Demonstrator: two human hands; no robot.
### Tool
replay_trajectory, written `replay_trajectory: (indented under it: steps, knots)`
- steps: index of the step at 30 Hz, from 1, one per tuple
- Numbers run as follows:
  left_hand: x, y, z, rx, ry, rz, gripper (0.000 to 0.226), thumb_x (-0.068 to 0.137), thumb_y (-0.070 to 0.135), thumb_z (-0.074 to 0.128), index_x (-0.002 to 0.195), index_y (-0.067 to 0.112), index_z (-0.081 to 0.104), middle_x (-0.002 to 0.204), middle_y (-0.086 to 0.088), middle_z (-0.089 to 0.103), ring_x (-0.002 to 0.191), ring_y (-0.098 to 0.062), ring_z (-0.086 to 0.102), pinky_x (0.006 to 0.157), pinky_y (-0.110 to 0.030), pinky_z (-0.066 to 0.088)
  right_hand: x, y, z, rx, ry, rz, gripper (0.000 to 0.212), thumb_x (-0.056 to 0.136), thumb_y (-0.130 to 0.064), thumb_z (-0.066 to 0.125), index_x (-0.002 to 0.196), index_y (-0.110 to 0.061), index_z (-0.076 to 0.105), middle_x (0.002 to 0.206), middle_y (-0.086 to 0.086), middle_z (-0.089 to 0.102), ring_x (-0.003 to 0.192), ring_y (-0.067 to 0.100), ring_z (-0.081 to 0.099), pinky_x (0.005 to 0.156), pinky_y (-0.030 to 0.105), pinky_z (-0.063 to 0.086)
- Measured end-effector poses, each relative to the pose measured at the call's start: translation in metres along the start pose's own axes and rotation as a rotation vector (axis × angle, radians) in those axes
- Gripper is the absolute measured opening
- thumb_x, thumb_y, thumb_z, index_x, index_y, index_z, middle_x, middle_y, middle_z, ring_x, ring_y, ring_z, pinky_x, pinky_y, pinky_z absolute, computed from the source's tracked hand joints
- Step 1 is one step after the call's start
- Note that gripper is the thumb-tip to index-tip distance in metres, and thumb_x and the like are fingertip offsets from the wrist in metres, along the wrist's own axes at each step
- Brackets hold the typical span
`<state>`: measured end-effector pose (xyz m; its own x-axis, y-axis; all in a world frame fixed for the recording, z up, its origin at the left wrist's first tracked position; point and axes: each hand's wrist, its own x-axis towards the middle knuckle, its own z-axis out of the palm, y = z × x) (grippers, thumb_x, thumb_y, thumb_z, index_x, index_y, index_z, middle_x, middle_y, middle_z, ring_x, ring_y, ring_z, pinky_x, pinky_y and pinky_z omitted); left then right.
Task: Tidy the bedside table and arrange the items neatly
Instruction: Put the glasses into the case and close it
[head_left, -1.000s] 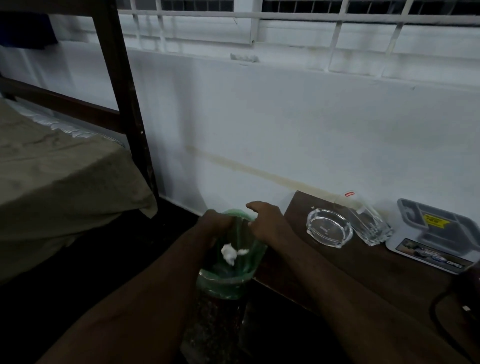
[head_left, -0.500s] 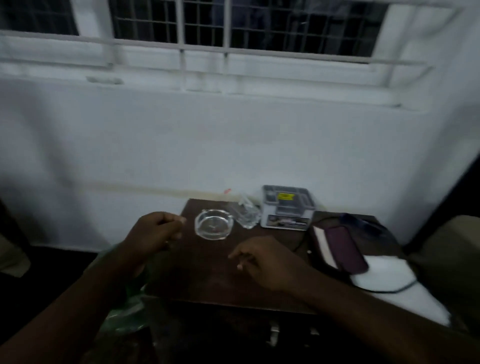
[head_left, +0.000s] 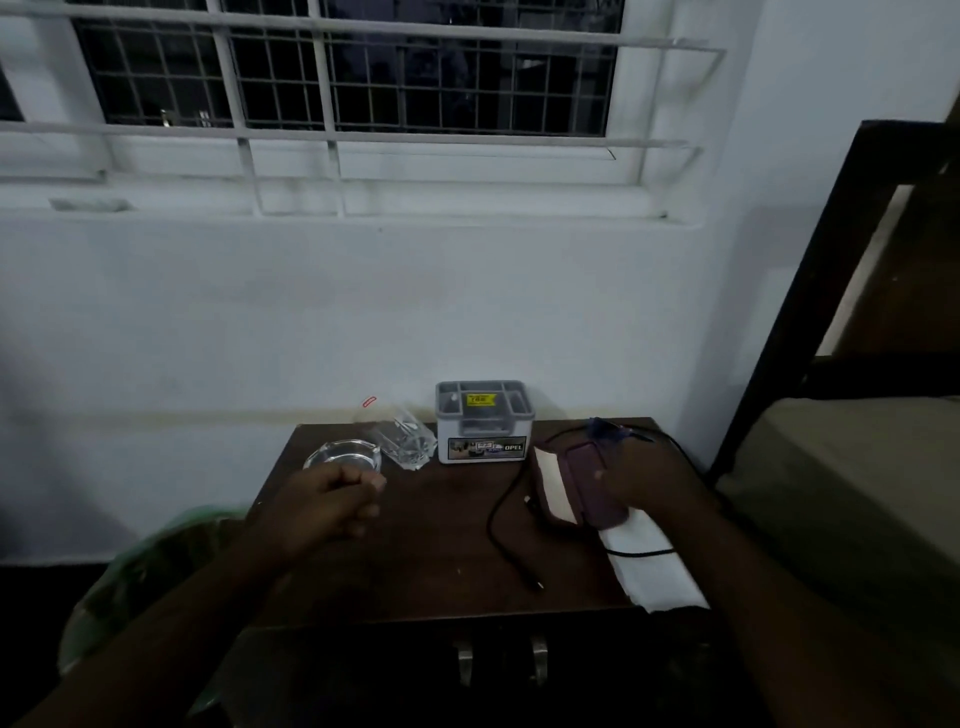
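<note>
We judge the purple wallet (head_left: 592, 483) soft, light; right hand (head_left: 644, 480) rests on it, grip unclear; left hand (head_left: 327, 501) curled, empty.

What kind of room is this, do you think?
Most likely a modest bedroom, perhaps a shared or hostel room. A dark wooden bedside table stands under a barred window, a dark bed frame with a mattress is beside it, and a glass ashtray sits on top.

We find the table (head_left: 415, 561) centre bare. Ashtray (head_left: 343, 455), tumbler (head_left: 408, 441), box (head_left: 484, 422) crowd twelve o'clock; cable (head_left: 501, 525), book (head_left: 569, 480) block three.
</note>
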<state>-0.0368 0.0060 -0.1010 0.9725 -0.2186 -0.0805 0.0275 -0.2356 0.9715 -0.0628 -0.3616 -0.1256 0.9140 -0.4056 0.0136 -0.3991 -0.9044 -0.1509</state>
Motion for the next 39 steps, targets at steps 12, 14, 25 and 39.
replay_trajectory:
  steps: [12,14,25,39]
  knots:
    - [-0.008,0.001,0.040,-0.088,-0.081,-0.032,0.012,0.091,0.016,0.065,0.101,0.011,0.069,0.104,-0.015,0.073,0.090,-0.024,0.073,0.076,-0.039,0.057,-0.008,0.012,-0.028,0.185,0.074,-0.071,0.022,0.088,-0.021,0.060,0.099,-0.007,0.072,0.103,0.010,0.069,0.103,0.029,0.063,0.083,0.029,0.047]
    - [-0.007,0.004,0.054,-0.098,-0.126,-0.016,0.018,0.092,0.025,0.064,0.106,0.014,0.066,0.110,-0.011,0.071,0.093,-0.024,0.072,0.081,-0.042,0.057,-0.015,0.008,-0.039,0.244,0.128,-0.168,0.025,0.088,-0.016,0.060,0.110,-0.014,0.072,0.116,0.007,0.070,0.109,0.027,0.062,0.093,0.031,0.047]
    - [0.007,-0.002,0.090,-0.521,-0.219,-0.268,0.028,0.098,0.032,0.050,0.114,0.015,0.064,0.097,-0.012,0.076,0.081,-0.034,0.073,0.060,-0.050,0.059,-0.035,-0.061,-0.025,0.442,-0.043,-0.587,0.032,0.087,-0.053,0.060,0.113,-0.037,0.067,0.109,-0.014,0.068,0.097,0.000,0.061,0.084,0.021,0.048]
    - [0.028,-0.021,0.078,-0.648,-0.067,-0.322,0.033,0.099,0.041,0.046,0.114,0.016,0.063,0.111,-0.016,0.070,0.094,-0.038,0.068,0.061,-0.050,0.058,0.055,0.063,0.034,0.206,0.268,0.105,0.026,0.088,-0.036,0.056,0.112,-0.028,0.062,0.108,0.004,0.067,0.102,0.028,0.061,0.090,0.043,0.050]
